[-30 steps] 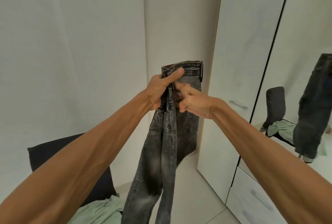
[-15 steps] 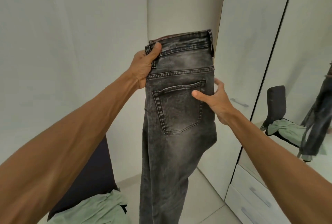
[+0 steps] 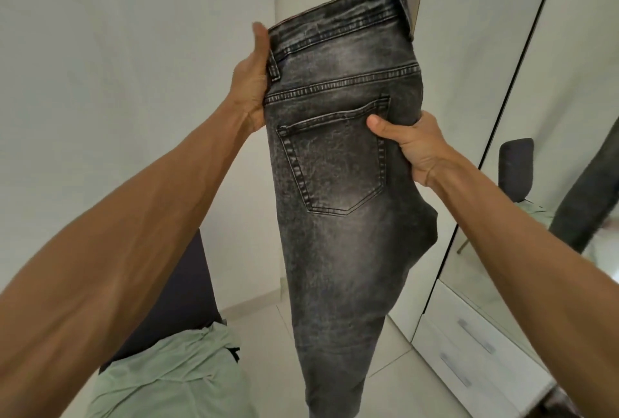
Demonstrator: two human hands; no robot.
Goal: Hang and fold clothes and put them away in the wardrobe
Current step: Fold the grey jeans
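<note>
Evidently early: the grey jeans (image 3: pixel 335 183) hang doubled leg on leg, held up before the white wardrobe (image 3: pixel 469 49). The left hand (image 3: pixel 253 85) grips the waistband; the right hand (image 3: pixel 413 148) pinches the seat, thumb on the pocket, fingers hidden behind. Folding and stowing remain; a green garment (image 3: pixel 174 377) waits below.

1 jeans (image 3: pixel 341 183), 2 hands (image 3: pixel 249 85) (image 3: pixel 417 146), 2 drwrs (image 3: pixel 485 323) (image 3: pixel 445 380)

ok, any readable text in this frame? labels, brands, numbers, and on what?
None readable.
jeans: only stitching and a back pocket face the camera; no patch or tag shows.
wardrobe door, drawers, green garment: no print or marking visible.
</note>
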